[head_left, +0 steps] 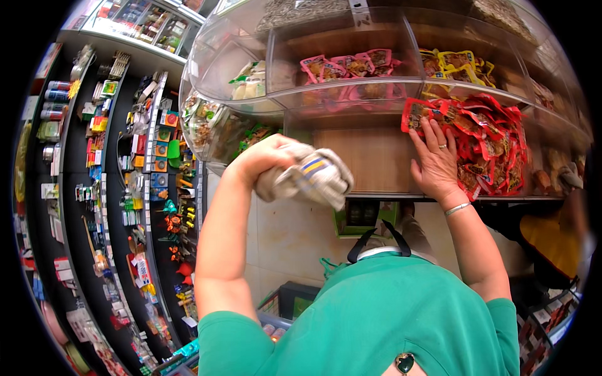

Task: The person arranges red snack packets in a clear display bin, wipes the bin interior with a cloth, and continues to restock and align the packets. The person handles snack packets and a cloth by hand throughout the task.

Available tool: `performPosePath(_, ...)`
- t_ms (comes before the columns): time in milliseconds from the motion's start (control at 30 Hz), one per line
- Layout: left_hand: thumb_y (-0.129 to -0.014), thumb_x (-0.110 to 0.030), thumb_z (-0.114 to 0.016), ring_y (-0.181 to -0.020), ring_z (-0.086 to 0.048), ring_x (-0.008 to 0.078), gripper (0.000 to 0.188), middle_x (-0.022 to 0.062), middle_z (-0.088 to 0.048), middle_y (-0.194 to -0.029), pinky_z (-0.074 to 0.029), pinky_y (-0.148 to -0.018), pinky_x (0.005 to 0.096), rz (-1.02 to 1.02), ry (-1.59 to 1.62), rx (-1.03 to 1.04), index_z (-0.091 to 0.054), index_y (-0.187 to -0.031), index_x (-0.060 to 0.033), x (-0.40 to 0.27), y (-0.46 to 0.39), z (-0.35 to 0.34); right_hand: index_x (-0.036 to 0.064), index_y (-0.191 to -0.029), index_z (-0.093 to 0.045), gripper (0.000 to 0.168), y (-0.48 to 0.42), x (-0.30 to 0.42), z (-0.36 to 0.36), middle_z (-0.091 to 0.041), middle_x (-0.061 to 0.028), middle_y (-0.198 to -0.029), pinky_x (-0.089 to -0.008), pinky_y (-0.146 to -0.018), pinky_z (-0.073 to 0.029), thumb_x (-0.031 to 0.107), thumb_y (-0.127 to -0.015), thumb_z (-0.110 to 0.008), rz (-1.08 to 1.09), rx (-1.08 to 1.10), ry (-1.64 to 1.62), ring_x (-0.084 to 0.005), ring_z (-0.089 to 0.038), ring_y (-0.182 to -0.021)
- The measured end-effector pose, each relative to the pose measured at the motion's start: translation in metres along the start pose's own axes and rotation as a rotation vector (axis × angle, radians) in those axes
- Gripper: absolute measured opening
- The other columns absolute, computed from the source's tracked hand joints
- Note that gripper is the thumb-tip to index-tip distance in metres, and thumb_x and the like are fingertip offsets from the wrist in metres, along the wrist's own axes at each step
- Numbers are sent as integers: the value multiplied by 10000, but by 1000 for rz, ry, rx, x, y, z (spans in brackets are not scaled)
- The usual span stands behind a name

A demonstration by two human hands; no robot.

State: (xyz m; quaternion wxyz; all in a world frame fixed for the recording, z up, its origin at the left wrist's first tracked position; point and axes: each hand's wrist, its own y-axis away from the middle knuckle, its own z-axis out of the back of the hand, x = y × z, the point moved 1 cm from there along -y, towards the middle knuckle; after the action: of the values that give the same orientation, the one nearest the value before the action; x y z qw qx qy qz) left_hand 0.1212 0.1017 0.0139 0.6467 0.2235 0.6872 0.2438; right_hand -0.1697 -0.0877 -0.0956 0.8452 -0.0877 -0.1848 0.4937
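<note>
My left hand (273, 157) is closed around a crumpled beige cloth (312, 176) with blue and yellow stripes. It is held over the left front of a wooden-floored compartment (362, 155) in a clear plastic display bin. At that compartment's right side, my right hand (432, 160) lies palm down with its fingers somewhat spread, touching a heap of red snack packets (491, 141). A ring and a bracelet are on that hand and wrist. Some packets lie under or beside the fingers.
Clear dividers (348, 91) separate pink packets (348, 66), yellow packets (456, 63) and green-white packets (249, 80). Stocked shelves (103, 188) stand at left. A green box (362, 218) is on the floor below. At right is part of another person in yellow (550, 239).
</note>
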Motion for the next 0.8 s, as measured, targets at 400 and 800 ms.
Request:
performPosePath(400,-786,-302,-700,-917,-606,155,475,65,-650,-1062,-473,-834,307,518,-493,283,-613,-1166,-31,72,-153,-65,115,-1281,-509,601,0,0,1,-348,-119,-1447,-494,-1105,-197,172,-693,-617,-26,-7,-58,-274,-296,-1349)
performPosePath(800,-616,-161,-673,-900,-598,304,174,66,-581,-987,-503,-713,431,-468,-1045,-73,-629,-770,-92,14,-57,-186,119,-1329,-458,656,0,2,1,-283,-114,-1488,-479,-1127,-153,179,-702,-642,-12,48,3,-267,-231,-1389)
